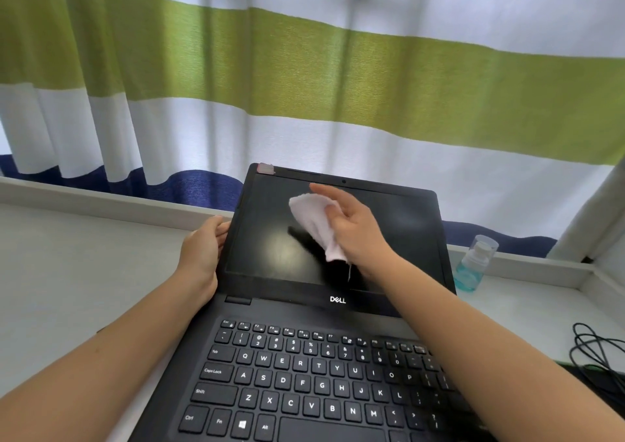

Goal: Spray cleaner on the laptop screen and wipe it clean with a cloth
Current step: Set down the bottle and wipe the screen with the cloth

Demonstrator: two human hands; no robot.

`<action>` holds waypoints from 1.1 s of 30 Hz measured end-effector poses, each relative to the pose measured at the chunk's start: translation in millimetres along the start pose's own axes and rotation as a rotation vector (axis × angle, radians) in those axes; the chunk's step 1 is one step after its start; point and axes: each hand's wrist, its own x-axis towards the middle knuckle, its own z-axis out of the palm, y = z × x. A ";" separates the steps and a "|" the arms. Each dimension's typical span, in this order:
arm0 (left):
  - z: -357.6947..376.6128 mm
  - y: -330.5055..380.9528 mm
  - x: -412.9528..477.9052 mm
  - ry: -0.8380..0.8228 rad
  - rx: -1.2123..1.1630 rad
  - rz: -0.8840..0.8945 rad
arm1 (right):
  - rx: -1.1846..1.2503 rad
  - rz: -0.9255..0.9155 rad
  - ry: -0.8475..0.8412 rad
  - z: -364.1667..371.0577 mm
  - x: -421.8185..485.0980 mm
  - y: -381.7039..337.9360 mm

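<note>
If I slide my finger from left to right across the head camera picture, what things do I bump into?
left hand → white cloth → right hand → spray bottle of blue cleaner → black cable

You are at a home desk by a window: a striped curtain [304, 69] hangs behind a white desktop [67, 272] carrying a laptop [304, 357].

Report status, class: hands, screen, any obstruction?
Left hand steadies the lid's left edge. Right hand presses white cloth on the dark screen. Spray bottle stands aside, right. Nothing blocking.
</note>
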 end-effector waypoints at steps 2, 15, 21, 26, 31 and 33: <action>-0.1 -0.3 0.1 -0.007 -0.014 0.005 | 0.144 0.089 0.028 -3.4 4.0 -2.0; 0.7 1.2 1.2 0.043 -0.087 -0.001 | 0.022 0.100 -0.283 63.9 14.0 -20.5; 1.7 0.4 -1.2 0.033 -0.061 -0.029 | -0.787 -0.379 -0.127 78.4 13.8 -4.7; 3.8 1.6 -0.9 0.068 -0.068 -0.012 | -0.990 -0.431 -0.319 90.2 -5.2 -1.7; 1.8 1.5 -0.6 0.051 -0.096 -0.044 | -1.092 -0.471 -0.395 87.4 -13.8 11.9; 1.3 2.4 -0.3 0.035 -0.097 -0.068 | -1.092 -0.465 -0.399 78.0 -18.5 13.2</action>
